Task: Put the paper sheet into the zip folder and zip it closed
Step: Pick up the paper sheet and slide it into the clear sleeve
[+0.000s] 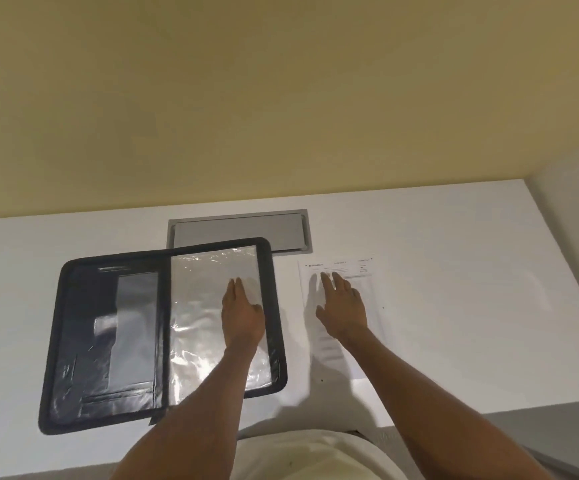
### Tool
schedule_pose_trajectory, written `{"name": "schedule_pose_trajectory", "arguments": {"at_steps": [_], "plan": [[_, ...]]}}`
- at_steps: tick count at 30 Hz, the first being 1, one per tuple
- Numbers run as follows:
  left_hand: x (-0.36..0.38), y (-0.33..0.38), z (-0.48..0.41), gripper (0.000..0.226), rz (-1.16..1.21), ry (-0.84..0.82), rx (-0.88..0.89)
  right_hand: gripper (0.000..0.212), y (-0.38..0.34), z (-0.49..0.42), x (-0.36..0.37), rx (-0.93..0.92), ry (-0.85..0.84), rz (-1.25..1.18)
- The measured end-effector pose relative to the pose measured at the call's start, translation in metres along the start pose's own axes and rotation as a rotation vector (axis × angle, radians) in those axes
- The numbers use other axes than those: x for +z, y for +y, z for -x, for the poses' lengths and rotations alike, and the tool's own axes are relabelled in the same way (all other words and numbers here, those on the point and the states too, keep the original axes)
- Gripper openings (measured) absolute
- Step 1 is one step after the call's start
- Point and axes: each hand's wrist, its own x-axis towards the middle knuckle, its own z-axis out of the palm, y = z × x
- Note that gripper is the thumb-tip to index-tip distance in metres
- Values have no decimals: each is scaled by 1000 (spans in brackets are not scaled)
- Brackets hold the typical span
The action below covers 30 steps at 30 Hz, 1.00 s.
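Note:
A black zip folder (73, 327) lies spread open on the white table, its left half dark with pockets, its right half a shiny clear sleeve (198, 306). My left hand (241, 313) rests flat on that clear sleeve, fingers extended, holding nothing. To the right of the folder a printed paper sheet (367, 289) lies flat on the table. My right hand (343, 306) is spread over the sheet's upper part, fingers apart, palm down; whether it presses the paper I cannot tell.
A grey metal cable flap (239, 230) is set into the white table (471, 289) just behind the folder. A yellow wall rises behind the table. The table's near edge runs at the lower right, close to my body.

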Motion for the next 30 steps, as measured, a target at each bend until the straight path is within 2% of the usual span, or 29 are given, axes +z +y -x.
{"name": "schedule_pose_trajectory", "arguments": {"at_steps": [7, 12, 14, 21, 24, 30], "plan": [[64, 61, 30, 72, 64, -102, -11, 79, 77, -6, -9, 96, -20, -55], [97, 84, 40, 71, -180, -95, 24, 71, 113, -5, -10, 163, -20, -101], [112, 87, 43, 68, -145, -128, 12, 69, 121, -4, -7, 190, -22, -128], [128, 113, 58, 78, -133, -76, -117, 54, 127, 3, 0, 268, -1, -302], [126, 124, 57, 74, -91, -43, -199, 57, 124, 5, 4, 273, 7, -362], [119, 141, 35, 54, 94, 23, -511, 58, 122, 7, 7, 275, 9, -556]]}}
